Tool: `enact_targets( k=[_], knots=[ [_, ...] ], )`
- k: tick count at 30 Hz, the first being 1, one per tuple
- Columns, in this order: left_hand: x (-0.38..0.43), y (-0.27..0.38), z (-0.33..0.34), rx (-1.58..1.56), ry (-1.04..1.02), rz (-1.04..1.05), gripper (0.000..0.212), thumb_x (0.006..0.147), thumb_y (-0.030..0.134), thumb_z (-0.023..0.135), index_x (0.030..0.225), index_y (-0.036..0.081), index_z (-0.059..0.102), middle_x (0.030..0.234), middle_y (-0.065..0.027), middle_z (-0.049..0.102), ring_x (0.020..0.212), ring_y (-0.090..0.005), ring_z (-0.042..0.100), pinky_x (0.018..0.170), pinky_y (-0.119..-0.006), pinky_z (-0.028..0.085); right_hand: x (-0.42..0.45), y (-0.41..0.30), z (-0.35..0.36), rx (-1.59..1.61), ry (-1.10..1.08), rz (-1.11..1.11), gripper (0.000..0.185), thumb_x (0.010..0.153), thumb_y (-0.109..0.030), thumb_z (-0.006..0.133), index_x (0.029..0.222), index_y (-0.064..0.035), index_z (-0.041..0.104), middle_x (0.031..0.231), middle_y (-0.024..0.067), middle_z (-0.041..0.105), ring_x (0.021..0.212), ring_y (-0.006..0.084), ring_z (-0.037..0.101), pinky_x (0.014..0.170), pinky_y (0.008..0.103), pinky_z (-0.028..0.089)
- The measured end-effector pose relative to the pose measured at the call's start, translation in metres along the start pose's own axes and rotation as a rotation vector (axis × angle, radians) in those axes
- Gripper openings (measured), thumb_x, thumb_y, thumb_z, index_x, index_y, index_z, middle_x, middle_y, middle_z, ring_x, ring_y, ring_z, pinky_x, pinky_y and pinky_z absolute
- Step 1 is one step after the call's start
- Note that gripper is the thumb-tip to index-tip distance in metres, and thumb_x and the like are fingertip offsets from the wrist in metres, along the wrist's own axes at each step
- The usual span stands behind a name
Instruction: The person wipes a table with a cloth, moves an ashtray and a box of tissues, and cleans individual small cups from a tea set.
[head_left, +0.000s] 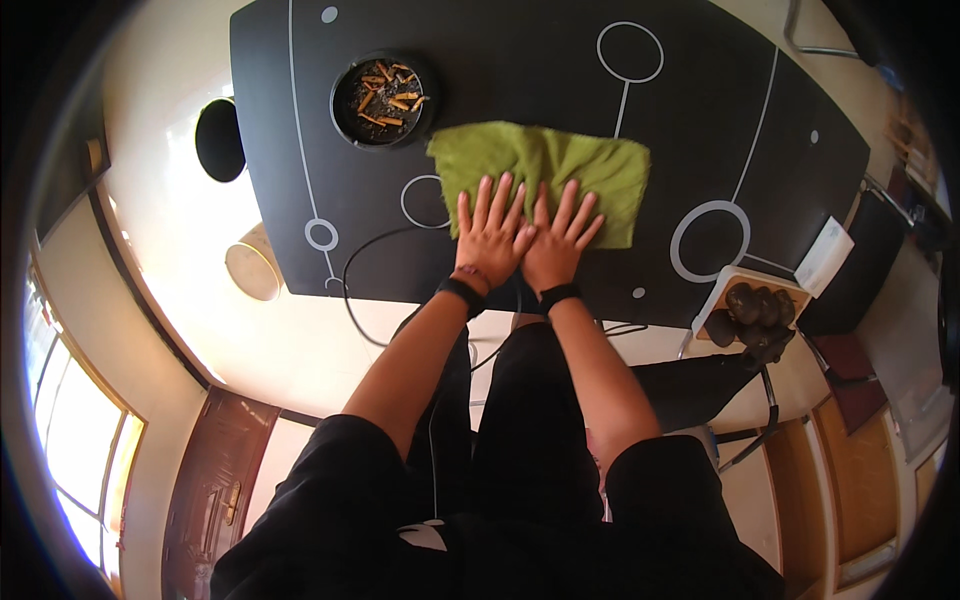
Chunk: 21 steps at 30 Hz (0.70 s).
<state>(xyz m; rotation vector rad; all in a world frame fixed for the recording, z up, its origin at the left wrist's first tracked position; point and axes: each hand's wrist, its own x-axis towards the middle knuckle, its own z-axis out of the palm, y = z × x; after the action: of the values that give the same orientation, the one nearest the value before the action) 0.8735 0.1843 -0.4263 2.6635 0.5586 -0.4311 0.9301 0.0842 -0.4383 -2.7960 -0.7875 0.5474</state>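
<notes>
A green cloth (600, 169) lies spread on the black tabletop (517, 67), with some creases near its middle. My left hand (491, 236) rests palm down on its lower edge, fingers apart and pointing away from me. Beside it my right hand (559, 244) presses flat on the same cloth, its fingers also spread. The two hands meet at my left thumb. A dark band is on each wrist. Beyond the cloth's upper left corner stands a round black ashtray (335, 105) holding cigarette butts and ash.
A thin black cable (346, 277) loops over the table's near edge. At the near right corner, a tray (709, 300) holds several dark rounded objects (750, 307), beside a white paper (825, 255). Chairs are at the right. Two round bins (253, 270) (221, 140) stand left of the table.
</notes>
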Motion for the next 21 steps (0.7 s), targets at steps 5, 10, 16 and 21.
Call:
enact_targets(
  k=[5,10,16,21],
  knots=[
    [-0.097,-0.031,0.014,-0.03,-0.159,-0.019,0.063,0.09,0.046,0.05,0.14,0.007,0.043,0.153,-0.0154,0.025,0.143,-0.0368,0.016,0.113,-0.059,0.008,-0.087,-0.025,0.032,-0.027,-0.088,-0.107,0.054,0.088,-0.039,0.05,0.139,-0.0247,0.045,0.152,0.017,0.027,0.139,0.0465,0.019,0.109,0.0654,0.014],
    [-0.119,-0.041,0.004,-0.045,-0.177,0.004,0.06,0.088,0.044,0.054,0.137,0.009,0.047,0.153,-0.0131,0.025,0.143,-0.0351,0.016,0.114,-0.055,0.011,-0.094,-0.024,0.036,0.034,-0.016,-0.29,0.055,0.081,-0.042,0.06,0.13,-0.0197,0.049,0.145,0.02,0.034,0.138,0.0438,0.026,0.109,0.059,0.024],
    [-0.055,-0.018,-0.005,-0.096,-0.096,0.028,0.06,0.089,0.047,0.051,0.139,0.014,0.045,0.154,-0.006,0.026,0.142,-0.029,0.021,0.115,-0.048,0.016,-0.021,0.012,0.009,0.126,0.062,-0.347,0.06,0.07,-0.036,0.073,0.122,-0.0164,0.05,0.147,0.0204,0.03,0.14,0.0411,0.022,0.113,0.0584,0.016],
    [0.035,0.014,-0.016,-0.22,0.113,0.023,0.058,0.092,0.04,0.049,0.141,0.01,0.042,0.153,-0.0105,0.027,0.142,-0.0327,0.02,0.115,-0.05,0.015,0.051,0.026,-0.022,-0.051,0.089,-0.174,0.067,0.081,-0.032,0.057,0.144,-0.0179,0.039,0.152,0.0213,0.023,0.141,0.0409,0.018,0.114,0.055,0.013]
  ],
)
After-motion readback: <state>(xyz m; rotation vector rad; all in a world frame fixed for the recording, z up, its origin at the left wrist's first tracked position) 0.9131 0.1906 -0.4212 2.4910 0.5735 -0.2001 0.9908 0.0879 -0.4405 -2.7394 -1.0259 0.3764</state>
